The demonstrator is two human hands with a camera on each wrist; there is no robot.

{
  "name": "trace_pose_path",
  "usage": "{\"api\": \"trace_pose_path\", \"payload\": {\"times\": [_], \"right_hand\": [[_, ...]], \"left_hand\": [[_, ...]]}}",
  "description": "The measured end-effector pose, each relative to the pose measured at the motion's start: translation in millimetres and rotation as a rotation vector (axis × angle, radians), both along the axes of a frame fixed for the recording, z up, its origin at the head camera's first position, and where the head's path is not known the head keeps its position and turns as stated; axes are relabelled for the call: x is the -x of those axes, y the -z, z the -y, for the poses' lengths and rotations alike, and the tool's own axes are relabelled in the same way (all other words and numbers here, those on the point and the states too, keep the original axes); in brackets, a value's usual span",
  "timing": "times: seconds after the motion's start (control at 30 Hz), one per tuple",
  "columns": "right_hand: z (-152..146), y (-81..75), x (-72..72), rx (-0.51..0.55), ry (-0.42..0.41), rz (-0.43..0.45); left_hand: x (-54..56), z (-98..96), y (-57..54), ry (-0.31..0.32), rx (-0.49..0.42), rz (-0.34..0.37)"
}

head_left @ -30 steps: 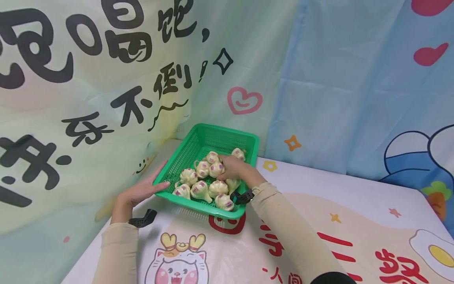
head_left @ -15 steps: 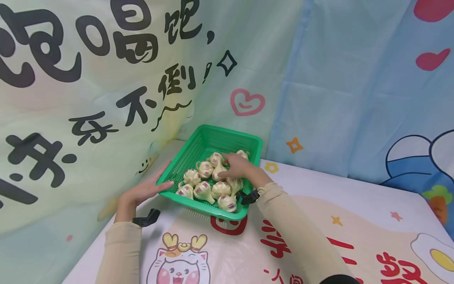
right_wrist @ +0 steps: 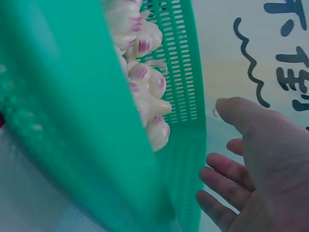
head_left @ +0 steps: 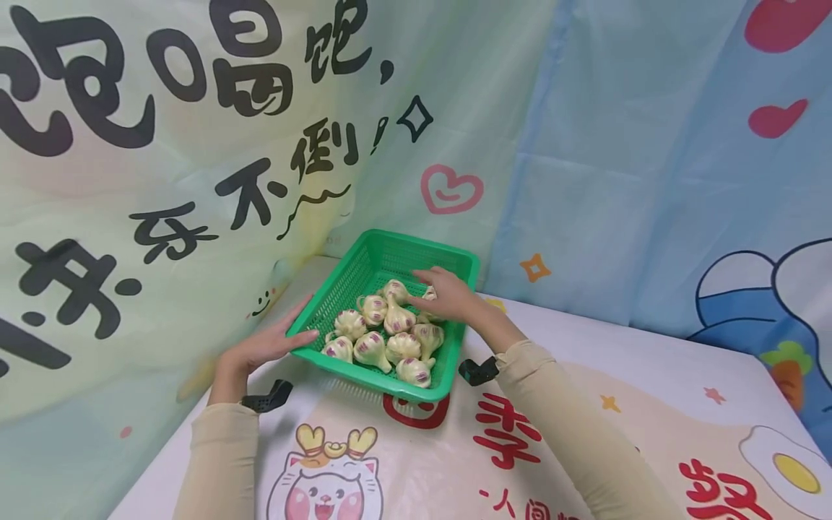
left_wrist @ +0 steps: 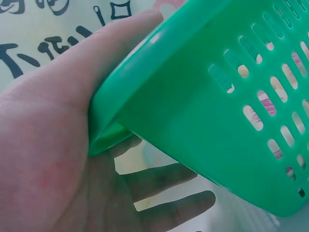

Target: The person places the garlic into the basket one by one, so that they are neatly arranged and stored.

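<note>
A green plastic basket with slotted walls holds several purple-streaked garlic bulbs. My left hand grips the basket's left rim; in the left wrist view the rim lies in the crook of the thumb, and the fingers extend beneath it. Over the basket's right side hovers my right hand, thumb and fingers spread, holding nothing. It partly covers one garlic bulb at the right wall. In the right wrist view this hand shows loose, parted fingers, apart from the garlic.
A printed cloth with a cat drawing and red characters covers the table. Printed fabric walls stand behind and to the left, close to the basket's far end. A black wrist camera sits beside the basket's right side.
My right hand has let go of a garlic bulb among the others and lifted up and to the right. That bulb now lies with its stem pointing away. My left hand stays on the rim.
</note>
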State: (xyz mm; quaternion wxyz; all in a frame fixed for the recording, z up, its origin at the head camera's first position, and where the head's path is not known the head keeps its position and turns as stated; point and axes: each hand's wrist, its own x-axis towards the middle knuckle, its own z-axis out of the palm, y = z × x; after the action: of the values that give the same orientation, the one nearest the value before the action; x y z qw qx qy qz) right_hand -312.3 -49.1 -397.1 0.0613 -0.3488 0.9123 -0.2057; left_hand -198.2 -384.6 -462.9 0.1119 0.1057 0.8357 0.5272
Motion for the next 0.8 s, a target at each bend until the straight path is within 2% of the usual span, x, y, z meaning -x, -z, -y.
{"api": "trace_pose_path", "payload": {"times": [0.2,0.3,0.43,0.63,0.8], "right_hand": [[-36,-5.2,-13.5,0.035,0.047,-0.057],[-56,-7.8,-20.9,0.041,0.08,-0.099],[-83,-10.0,-33.1,0.061,0.129,-0.112],[-118,-12.4,-52.2,0.092,0.174,-0.13],[-143,-15.5,-63.3,0.096,0.198,-0.164]], "left_hand": [[-2.0,-5.3,-7.5,-0.012,0.081,0.001],[-3.4,-7.5,-12.7,-0.018,0.143,-0.028],[-5.4,-9.1,-18.6,-0.031,0.21,-0.077],[-8.4,-11.0,-24.5,-0.048,0.26,-0.079],[-9.4,-12.3,-24.0,-0.058,0.271,-0.073]]}}
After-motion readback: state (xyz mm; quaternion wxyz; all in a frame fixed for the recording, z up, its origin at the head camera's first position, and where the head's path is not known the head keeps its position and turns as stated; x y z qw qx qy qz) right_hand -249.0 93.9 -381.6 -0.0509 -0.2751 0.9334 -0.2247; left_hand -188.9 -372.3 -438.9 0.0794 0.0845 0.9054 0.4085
